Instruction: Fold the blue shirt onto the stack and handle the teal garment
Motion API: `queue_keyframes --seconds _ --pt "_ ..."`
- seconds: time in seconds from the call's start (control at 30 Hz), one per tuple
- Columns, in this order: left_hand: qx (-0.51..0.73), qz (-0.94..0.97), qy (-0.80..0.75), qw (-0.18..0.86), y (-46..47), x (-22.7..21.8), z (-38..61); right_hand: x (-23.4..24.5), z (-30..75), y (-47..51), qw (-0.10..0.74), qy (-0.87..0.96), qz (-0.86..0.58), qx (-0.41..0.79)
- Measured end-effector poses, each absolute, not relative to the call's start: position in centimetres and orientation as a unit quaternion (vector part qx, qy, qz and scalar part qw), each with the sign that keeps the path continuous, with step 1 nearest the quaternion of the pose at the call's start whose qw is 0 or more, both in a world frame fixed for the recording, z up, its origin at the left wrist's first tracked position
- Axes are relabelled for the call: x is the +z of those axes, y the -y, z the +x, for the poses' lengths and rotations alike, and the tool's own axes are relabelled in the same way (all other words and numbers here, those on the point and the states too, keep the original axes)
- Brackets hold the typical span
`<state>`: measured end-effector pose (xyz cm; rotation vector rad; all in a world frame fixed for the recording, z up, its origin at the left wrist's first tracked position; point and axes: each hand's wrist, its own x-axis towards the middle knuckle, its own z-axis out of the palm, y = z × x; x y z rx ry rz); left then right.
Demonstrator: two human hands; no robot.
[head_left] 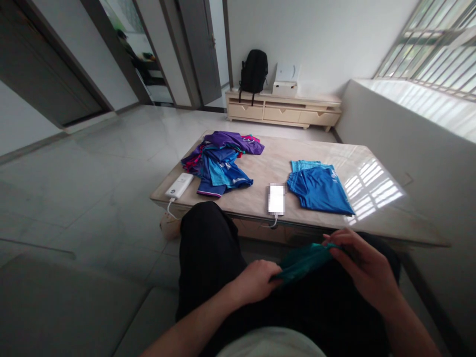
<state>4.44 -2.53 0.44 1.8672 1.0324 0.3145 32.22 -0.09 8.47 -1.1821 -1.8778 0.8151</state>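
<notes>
A teal piece of clothing (pixel 307 262) is stretched between my two hands, above my lap. My left hand (pixel 260 278) is closed on its left end, the fingers partly hidden by the cloth. At the other end, my right hand (pixel 357 254) pinches the edge between thumb and fingers. On the table beyond lie blue shorts (pixel 322 189), laid flat over a light-blue garment (pixel 305 164). Farther left is a loose heap of clothes, with a purple garment (pixel 234 141) on top and a blue garment (pixel 232 171) in front.
The marble-topped table (pixel 275 153) stands before my knees. On its near edge are a white power bank (pixel 179 186) with a cable and a blurred-out phone (pixel 276 199), also cabled. A low cabinet (pixel 282 115) by the wall carries a black backpack (pixel 254 72) and a white box (pixel 285 88).
</notes>
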Motion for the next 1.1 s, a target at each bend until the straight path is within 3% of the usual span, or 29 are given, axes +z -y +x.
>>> queue_keyframes --seconds 0.1,0.27,0.5,0.6,0.77,1.1 --pt "0.151 0.756 -0.454 0.447 2.3 0.4 3.9 8.6 33.1 -0.3 0.412 0.714 -0.492 0.279" --pt "0.222 0.762 -0.5 0.347 0.9 0.9 2.3 9.0 33.2 -0.3 0.399 0.688 -0.576 0.191" --pt "0.463 0.673 -0.478 0.323 -0.7 1.8 0.0 8.1 35.1 -1.0 0.36 0.713 -0.601 -0.013" --pt "0.512 0.641 -0.488 0.298 -1.0 2.7 -0.3 7.9 35.4 -1.2 0.373 0.678 -0.634 0.007" --pt "0.454 0.627 -0.549 0.316 -1.4 3.0 -0.8 8.1 35.0 -0.9 0.4 0.611 -0.678 0.078" --pt "0.408 0.677 -0.574 0.212 -2.2 4.6 -2.5 8.8 34.2 -0.8 0.375 0.64 -0.652 0.157"
